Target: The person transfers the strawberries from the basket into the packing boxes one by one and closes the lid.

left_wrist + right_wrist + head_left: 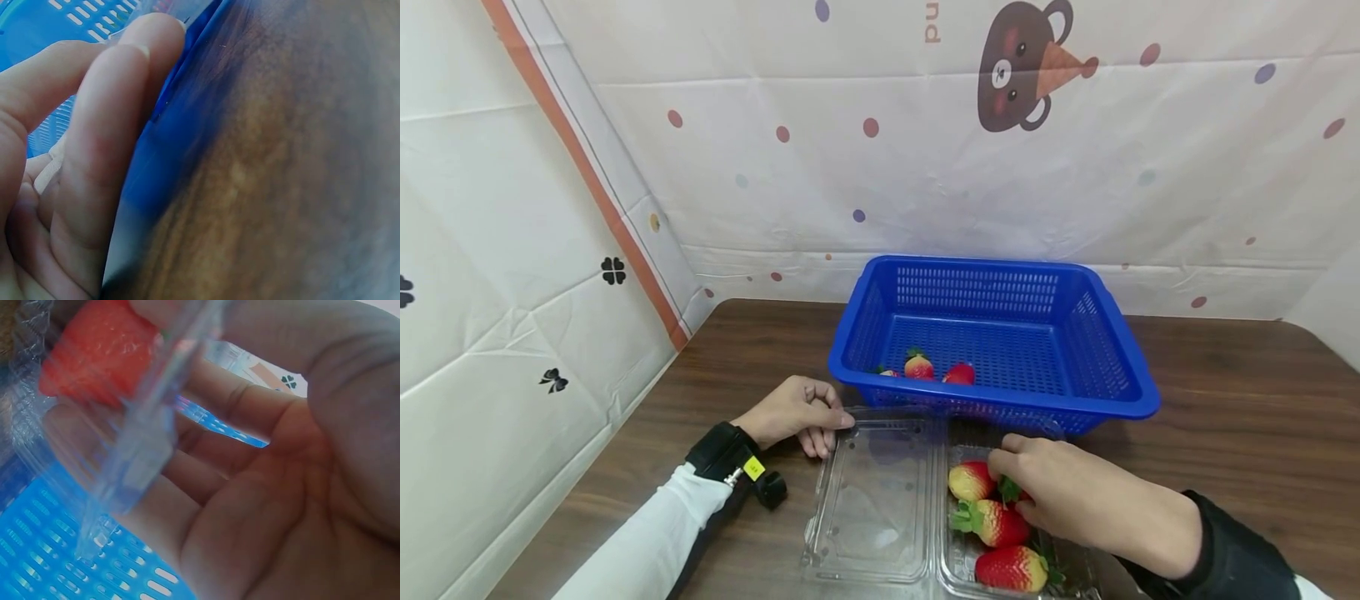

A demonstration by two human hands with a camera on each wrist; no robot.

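Observation:
A clear plastic clamshell box lies unfolded on the table, its lid (880,500) to the left and its tray (951,550) to the right. At the lid's far left corner, my left hand (801,417) pinches the edge between thumb and fingers. Several red strawberries with pale yellow ends and green leaves sit in the tray, one strawberry (1011,568) at the near end. My right hand (1060,483) reaches over the tray's far part, fingers curled down round a strawberry (100,356). The tray's clear wall crosses before that hand in the right wrist view.
Behind the box stands a blue plastic basket (992,396) with slotted walls, and a few strawberries (919,367) show at its near left. The brown wooden table (1225,400) meets a printed white cloth (925,183) at the back and left.

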